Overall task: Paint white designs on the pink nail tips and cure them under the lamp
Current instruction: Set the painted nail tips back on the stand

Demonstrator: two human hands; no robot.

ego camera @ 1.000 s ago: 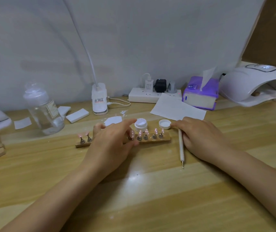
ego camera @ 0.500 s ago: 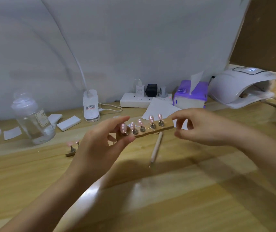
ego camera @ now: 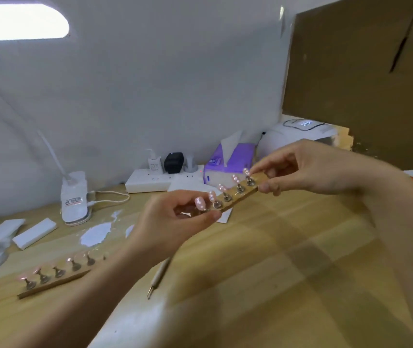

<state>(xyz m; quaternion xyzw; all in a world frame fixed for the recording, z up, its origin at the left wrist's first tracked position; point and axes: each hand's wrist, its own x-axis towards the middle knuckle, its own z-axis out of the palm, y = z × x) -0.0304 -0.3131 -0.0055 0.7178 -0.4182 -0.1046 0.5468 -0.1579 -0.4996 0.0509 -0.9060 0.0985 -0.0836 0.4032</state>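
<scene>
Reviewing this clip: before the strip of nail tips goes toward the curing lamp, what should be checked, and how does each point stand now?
1. Strip held at both ends: ok. Left hand and right hand pinch the wooden strip.
2. Strip clear of the table: ok.
3. Pink nail tips upright on their stands: ok, five visible.
4. White designs finished: cannot tell, blurred.
5. Curing lamp on: ok, display lit.
6. Lamp opening free: cannot tell, hidden behind the right hand.
</scene>
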